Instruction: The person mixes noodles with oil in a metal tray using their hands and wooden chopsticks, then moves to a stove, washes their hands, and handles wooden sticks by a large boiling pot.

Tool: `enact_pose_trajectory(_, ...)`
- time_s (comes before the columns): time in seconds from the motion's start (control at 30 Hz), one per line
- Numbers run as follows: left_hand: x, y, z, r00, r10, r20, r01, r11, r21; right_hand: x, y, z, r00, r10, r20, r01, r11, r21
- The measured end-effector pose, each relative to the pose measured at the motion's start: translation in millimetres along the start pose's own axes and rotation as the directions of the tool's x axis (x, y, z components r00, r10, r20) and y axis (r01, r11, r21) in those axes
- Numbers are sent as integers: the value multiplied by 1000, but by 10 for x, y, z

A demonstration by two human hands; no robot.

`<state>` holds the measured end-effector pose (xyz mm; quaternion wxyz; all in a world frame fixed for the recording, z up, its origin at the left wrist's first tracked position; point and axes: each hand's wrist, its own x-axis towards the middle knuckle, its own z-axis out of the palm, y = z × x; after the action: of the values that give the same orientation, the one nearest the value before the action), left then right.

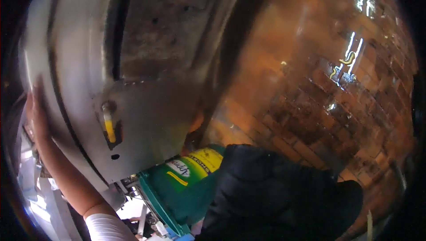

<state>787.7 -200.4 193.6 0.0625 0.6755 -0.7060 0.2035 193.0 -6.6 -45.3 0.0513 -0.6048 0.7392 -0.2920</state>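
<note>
My left hand (38, 114) reaches up from a white sleeve (104, 227) at the lower left. It lies against the outer side of a large grey metal panel (146, 117), with the fingers blurred but seemingly stretched along it. The panel has curved ribs, a small dark hole and a slot with a yellow-sleeved lever (109, 128). I cannot make out my right hand. An orange-brown patch beside the panel's lower right edge is too blurred to name.
Below the panel, a green bucket (191, 201) with a yellow label lies tilted. Black cloth (275, 196) covers the bottom middle. Wet brick floor (284, 125) with bright reflections spreads to the right. Cluttered metal parts show at the lower left.
</note>
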Motion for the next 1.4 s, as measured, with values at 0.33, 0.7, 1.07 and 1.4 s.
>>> enact_pose_trajectory(0.33, -286, 749, -47, 989, -143, -49, 141, 989, -41, -623, -163, 497, 815, 434, 384, -570, 718, 399)
enact_pose_trajectory(0.7, -86, 650, -394, 951, -200, 235, 247, 949, -195, -217, -1588, -1609, 629, 516, 582, -766, 283, 576)
enact_pose_trajectory(1.07, -103, 516, -361, 917, -188, 352, 307, 896, -321, 1122, -3600, -2398, 452, -6, 892, -885, 127, 449)
enact_pose_trajectory(1.4, 406, 754, -161, 873, -196, 446, 486, 301, -820, 2062, -4608, -1045, 442, 166, 882, -869, 324, 375)
